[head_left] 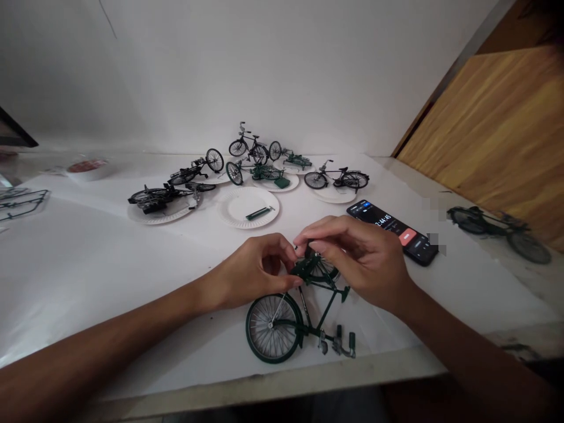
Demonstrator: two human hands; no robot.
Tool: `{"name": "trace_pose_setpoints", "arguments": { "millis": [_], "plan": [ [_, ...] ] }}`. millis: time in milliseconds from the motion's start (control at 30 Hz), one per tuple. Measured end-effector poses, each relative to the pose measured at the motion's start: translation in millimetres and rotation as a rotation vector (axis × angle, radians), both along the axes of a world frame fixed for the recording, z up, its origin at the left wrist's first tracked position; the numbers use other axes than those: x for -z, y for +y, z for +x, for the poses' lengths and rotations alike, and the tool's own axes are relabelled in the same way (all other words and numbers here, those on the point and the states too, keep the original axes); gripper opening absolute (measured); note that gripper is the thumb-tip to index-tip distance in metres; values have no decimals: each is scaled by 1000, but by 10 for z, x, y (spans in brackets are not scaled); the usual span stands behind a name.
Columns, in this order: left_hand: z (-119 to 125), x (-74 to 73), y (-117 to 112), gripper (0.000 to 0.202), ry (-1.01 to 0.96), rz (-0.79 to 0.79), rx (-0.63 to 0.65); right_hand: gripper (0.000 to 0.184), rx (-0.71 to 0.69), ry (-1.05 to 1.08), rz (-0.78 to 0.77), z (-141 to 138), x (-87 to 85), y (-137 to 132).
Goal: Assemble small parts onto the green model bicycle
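Note:
A green model bicycle lies at the table's front edge, its front wheel to the left and its handlebar nearest me. My left hand is closed on the bicycle's green middle part, thumb on the near side and fingers behind. At the rear wheel, my right hand pinches a small dark piece between thumb and fingers. What this piece is I cannot make out. The fingertips of both hands are close together and partly hide the bicycle.
Beyond my hands, a paper plate holds a thin green part. Several model bicycles stand or lie on plates behind it. A lit phone rests by my right hand. Farther right lies another bicycle; a bowl sits back left.

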State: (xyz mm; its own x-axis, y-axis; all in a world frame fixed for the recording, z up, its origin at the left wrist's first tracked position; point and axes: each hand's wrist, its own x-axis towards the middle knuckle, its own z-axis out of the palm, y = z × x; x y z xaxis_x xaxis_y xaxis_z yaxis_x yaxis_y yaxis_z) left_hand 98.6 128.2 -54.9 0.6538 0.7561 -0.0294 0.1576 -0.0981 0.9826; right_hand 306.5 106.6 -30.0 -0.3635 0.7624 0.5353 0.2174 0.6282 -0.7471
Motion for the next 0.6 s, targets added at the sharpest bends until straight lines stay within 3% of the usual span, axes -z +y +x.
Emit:
{"name": "trace_pose_setpoints", "arguments": {
  "millis": [167, 267, 367, 600],
  "plan": [
    [0, -8, 11, 27, 18, 14, -8, 16, 37, -37, -31, 16, 14, -15],
    [-7, -16, 5, 25, 21, 16, -3, 23, 54, -31, -27, 2, 12, -19],
    [-16, -20, -5, 22, 20, 21, 12, 29, 27, -44, 14, -6, -5, -12],
    [-10, -38, 7, 20, 25, -4, 36, 25, -6, -64, 47, 3, -31, 4]
  ]
}}
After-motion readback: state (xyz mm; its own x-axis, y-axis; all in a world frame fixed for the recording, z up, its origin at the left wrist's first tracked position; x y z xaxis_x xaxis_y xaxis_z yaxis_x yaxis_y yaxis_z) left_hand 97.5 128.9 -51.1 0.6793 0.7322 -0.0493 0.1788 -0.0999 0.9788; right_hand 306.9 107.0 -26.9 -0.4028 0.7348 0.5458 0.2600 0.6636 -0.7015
